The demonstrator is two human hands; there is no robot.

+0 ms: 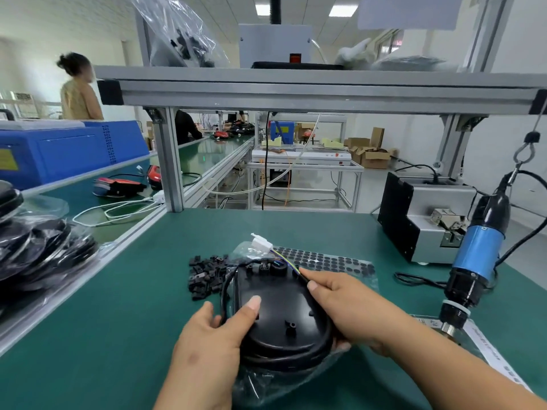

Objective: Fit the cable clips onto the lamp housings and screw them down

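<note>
Black lamp housing (284, 315) lies flat beside heaped black clips (207, 275).

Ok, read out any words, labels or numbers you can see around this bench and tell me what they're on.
Nothing here is legible.
White strip by the right arm: dark print, too blurred to read.
Yellow label on the blue machine: too blurred.
White sheet hanging at the top: one line, cut off and blurred.
</note>
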